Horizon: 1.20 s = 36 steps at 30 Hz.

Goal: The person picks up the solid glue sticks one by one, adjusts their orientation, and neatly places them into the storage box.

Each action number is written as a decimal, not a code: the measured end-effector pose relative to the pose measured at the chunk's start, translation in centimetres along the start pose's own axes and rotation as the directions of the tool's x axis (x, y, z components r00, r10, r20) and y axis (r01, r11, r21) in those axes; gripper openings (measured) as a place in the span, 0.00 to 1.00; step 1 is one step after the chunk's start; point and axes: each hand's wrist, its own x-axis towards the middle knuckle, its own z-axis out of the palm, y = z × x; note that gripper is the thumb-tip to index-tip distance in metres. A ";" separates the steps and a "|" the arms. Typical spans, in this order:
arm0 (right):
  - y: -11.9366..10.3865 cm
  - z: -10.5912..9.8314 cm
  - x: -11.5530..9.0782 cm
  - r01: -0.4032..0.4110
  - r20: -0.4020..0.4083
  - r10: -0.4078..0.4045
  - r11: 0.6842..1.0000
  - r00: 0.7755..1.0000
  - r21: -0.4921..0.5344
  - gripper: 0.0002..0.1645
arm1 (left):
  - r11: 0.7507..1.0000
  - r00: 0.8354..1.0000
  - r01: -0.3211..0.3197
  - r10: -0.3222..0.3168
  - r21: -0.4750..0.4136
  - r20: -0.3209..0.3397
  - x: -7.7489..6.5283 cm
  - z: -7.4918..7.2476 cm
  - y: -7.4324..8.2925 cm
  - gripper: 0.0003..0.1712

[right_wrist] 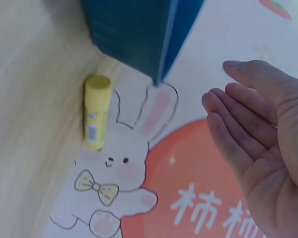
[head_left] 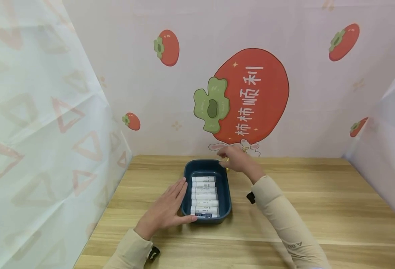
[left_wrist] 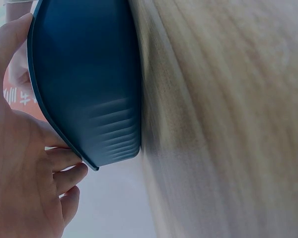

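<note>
A dark blue rectangular container (head_left: 230, 200) holds several white capped tubes (head_left: 204, 196) laid side by side in a row, with dark print on the nearest. My left hand (head_left: 168, 205) rests on its left side, fingers against the rim and thumb across the near corner. Over the far right corner, my right hand (head_left: 236, 158) hovers with fingers loosely bent; the right wrist view shows nothing in this hand (right_wrist: 258, 119). Just outside that corner is a yellow capped stick, like a glue stick (right_wrist: 97, 114), partly hidden by the right hand in the head view.
Beneath everything is a wood-grain table (head_left: 318, 205). A pale wall sheet (head_left: 305, 112) printed with red persimmons and a rabbit rises at the table's back edge. Patterned sheets hang at the left (head_left: 49, 130) and right (head_left: 389, 149) sides.
</note>
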 end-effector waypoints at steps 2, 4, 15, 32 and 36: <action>0.3 -0.5 -0.2 -0.026 -0.038 0.027 0.999 0.999 0.029 0.21 | 1.000 1.000 -0.001 0.001 -0.001 -0.001 0.0 0.0 0.0 0.69; 0.7 -0.7 -0.4 -0.062 -0.066 0.066 0.996 0.996 0.062 0.21 | 1.000 1.000 -0.001 0.001 -0.001 -0.001 0.0 0.1 -0.1 0.69; 2.6 0.6 -1.2 -0.169 -0.193 0.189 0.979 0.963 0.118 0.21 | 1.000 1.000 -0.004 0.004 -0.021 -0.003 -0.2 0.1 -0.1 0.69; 4.9 5.2 -1.0 -0.476 -0.126 0.519 0.839 0.846 0.262 0.22 | 1.000 1.000 -0.002 0.002 -0.016 -0.003 -0.1 0.1 -0.1 0.69; 4.8 6.1 -0.8 -0.520 -0.126 0.567 0.807 0.814 0.279 0.22 | 1.000 1.000 0.000 0.000 -0.018 0.004 -0.1 0.1 -0.1 0.69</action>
